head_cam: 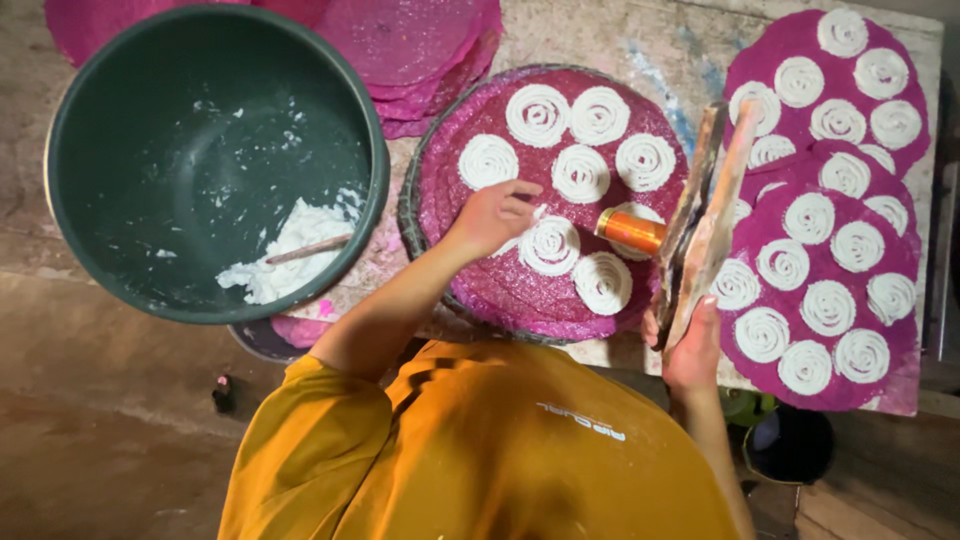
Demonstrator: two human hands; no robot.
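My left hand rests on a round magenta mat that lies on a woven tray. Its fingers touch a white dough spiral. Several white spirals cover this mat. My right hand grips the wooden handles of a press, which stands tilted over the mat's right edge. The press's orange-brass cylinder points left over a spiral near my left fingers.
A large dark green basin at the left holds white dough and a wooden stick. More magenta mats with spirals lie at the right on a worn table. Bare magenta mats are stacked at the back.
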